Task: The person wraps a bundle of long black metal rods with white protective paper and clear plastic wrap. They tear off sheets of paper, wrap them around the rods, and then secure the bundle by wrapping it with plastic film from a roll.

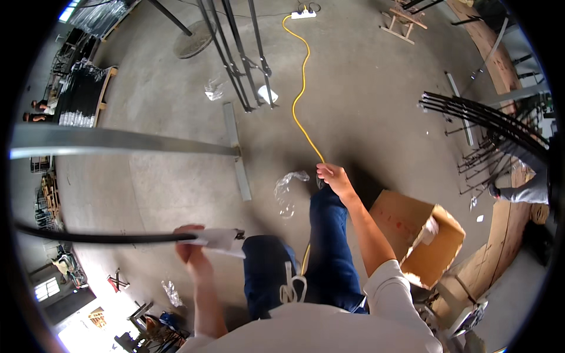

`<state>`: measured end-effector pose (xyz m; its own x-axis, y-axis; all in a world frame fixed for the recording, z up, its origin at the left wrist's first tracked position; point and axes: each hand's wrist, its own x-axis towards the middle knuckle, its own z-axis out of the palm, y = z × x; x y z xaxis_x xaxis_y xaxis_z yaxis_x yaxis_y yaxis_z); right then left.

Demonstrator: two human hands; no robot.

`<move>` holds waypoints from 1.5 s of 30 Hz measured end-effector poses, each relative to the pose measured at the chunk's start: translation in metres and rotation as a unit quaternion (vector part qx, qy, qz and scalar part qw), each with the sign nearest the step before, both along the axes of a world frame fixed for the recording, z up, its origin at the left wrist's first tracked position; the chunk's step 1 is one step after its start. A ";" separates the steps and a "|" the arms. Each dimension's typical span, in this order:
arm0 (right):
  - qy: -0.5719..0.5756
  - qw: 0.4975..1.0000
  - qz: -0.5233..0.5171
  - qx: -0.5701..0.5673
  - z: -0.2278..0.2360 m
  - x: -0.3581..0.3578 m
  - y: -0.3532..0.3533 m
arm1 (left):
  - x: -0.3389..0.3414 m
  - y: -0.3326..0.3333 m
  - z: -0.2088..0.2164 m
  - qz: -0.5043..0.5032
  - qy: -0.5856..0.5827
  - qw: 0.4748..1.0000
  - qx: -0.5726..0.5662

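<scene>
My left hand [189,242] is closed round the right end of a long black rod [100,237], which reaches out to the left rim. A white sheet or wrapper [222,240] sticks out beyond that hand, with a small dark piece at its tip. In front of my right leg, my right hand [333,178] has its fingers curled together; whatever may be in them is too small to make out. A yellow cable [303,88] runs along the floor and passes behind this hand, so I cannot tell whether they touch.
A grey metal bar [129,142] crosses at the left. Black rods [238,59] stand ahead, and more black rods [482,115] lie bundled at the right. An open cardboard box [406,226] is beside my right leg. Clear plastic wrap [285,191] lies near my feet. A white power strip [303,15] is far ahead.
</scene>
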<state>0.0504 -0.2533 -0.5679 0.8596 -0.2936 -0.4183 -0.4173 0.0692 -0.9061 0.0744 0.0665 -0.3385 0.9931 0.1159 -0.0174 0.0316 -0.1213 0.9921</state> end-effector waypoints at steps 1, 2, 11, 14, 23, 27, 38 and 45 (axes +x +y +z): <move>0.012 1.000 0.010 -0.023 -0.039 0.015 -0.020 | 0.011 -0.007 -0.005 -0.008 -0.011 0.999 0.050; 0.026 0.999 0.020 -0.041 -0.071 0.028 -0.030 | 0.018 -0.016 -0.010 0.028 -0.005 0.997 0.071; 0.053 0.990 0.128 0.023 -0.329 0.265 -0.005 | 0.086 -0.035 -0.061 0.108 -0.218 0.964 0.103; -0.037 0.989 0.143 0.005 -0.373 0.320 0.020 | 0.098 -0.033 -0.071 0.102 -0.227 0.963 0.103; 0.036 0.979 0.040 0.198 -0.427 0.422 0.041 | 0.111 -0.024 -0.060 0.121 -0.226 0.962 0.094; 0.042 0.957 -0.043 0.284 -0.453 0.446 0.036 | 0.107 -0.018 -0.043 0.123 -0.221 0.963 0.089; 0.052 0.950 -0.151 -0.268 -0.443 0.388 0.001 | 0.093 -0.017 -0.056 0.080 -0.238 0.968 -0.015; -0.158 0.977 -0.074 -0.125 -0.393 0.270 -0.002 | 0.107 -0.030 -0.080 0.002 -0.259 0.954 -0.152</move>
<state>0.3201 -0.2549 -0.9610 0.8743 -0.4838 -0.0385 -0.1163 -0.1317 -0.9844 0.1816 0.0360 -0.4185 0.8771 0.1869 0.4424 -0.4727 0.1738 0.8639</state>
